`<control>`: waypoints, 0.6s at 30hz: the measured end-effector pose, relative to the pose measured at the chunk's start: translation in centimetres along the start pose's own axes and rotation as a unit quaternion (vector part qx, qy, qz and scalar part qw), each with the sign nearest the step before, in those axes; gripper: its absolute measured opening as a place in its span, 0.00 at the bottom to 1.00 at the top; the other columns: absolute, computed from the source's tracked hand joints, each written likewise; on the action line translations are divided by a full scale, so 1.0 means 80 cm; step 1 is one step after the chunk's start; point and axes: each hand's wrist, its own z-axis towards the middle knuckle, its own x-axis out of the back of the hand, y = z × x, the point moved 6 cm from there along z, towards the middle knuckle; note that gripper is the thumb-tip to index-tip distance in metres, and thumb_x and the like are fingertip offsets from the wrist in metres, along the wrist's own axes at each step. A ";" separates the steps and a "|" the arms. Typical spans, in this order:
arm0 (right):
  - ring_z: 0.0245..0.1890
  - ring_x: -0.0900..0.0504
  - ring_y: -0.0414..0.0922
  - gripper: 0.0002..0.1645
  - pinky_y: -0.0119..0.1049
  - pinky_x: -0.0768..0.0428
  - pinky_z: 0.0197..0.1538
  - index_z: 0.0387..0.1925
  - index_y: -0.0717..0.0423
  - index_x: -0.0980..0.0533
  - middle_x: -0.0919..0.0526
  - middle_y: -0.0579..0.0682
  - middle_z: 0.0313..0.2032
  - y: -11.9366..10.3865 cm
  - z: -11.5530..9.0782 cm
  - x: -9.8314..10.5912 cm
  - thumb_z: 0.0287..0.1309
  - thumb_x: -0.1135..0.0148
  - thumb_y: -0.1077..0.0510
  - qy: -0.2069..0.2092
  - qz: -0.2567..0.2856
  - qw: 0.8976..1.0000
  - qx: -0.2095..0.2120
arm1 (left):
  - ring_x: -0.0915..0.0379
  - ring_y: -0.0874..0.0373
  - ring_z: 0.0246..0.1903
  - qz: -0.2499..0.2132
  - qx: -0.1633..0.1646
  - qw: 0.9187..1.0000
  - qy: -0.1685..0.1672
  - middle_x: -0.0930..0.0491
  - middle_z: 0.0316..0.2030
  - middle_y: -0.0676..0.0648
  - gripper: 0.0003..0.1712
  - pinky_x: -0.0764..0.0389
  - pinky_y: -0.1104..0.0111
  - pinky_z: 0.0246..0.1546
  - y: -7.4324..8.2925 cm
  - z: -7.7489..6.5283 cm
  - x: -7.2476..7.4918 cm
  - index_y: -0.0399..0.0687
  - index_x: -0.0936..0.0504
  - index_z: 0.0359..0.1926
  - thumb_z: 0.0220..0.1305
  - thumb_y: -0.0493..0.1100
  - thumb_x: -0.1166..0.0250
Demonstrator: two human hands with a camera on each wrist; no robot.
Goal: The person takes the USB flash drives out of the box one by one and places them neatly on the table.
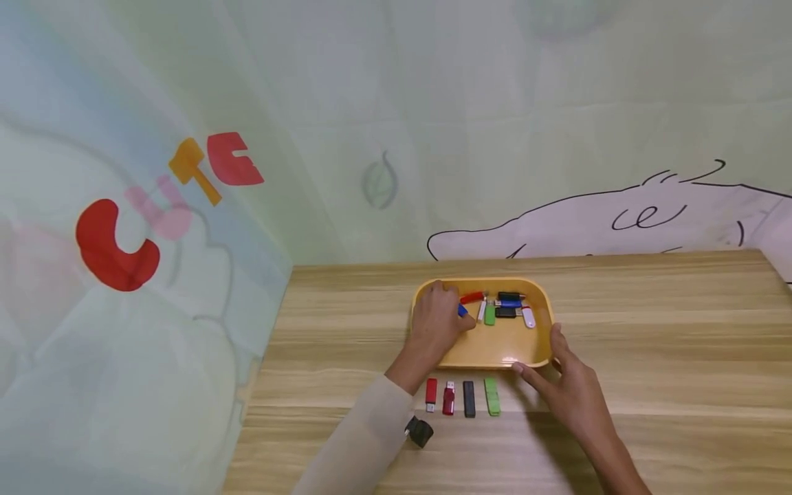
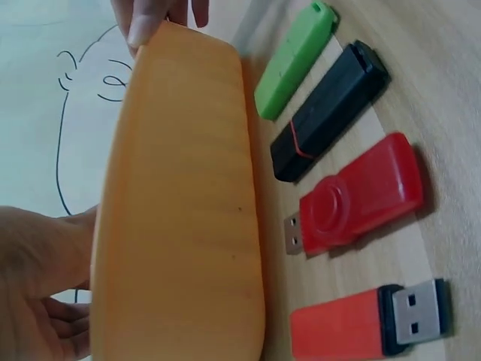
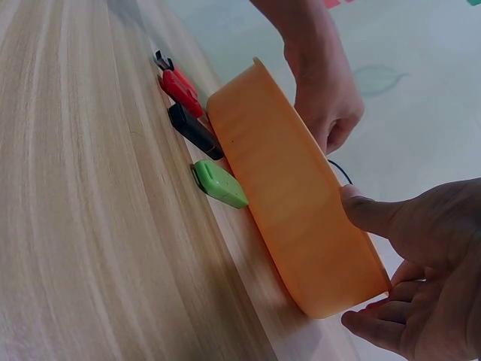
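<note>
Apparently mid-pick, the left hand [image 1: 436,317] reaches a blue stick [image 1: 462,311], grip unclear; at lower centre, the right hand [image 1: 572,388] clasps the tray [image 1: 482,349]; lifting calls for a firm pinch.

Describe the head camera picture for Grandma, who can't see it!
A person's left hand reaches into an orange tray of USB flash drives while the right hand holds its corner. In front, on the wooden table, lie two red drives, a black drive and a green drive.

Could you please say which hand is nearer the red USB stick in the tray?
Left: the left hand is beside the red stick; the right hand holds the right end of the tray.
</note>
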 end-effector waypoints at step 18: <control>0.66 0.24 0.71 0.64 0.56 0.20 0.61 0.83 0.64 0.53 0.49 0.67 0.80 -0.001 0.002 0.004 0.64 0.26 0.39 0.008 -0.011 1.000 -0.002 | 0.30 0.60 0.36 -0.045 -0.077 0.995 0.032 0.24 0.41 0.49 0.23 0.27 0.78 0.32 0.010 -0.032 0.021 0.48 0.15 0.51 0.61 0.55 0.24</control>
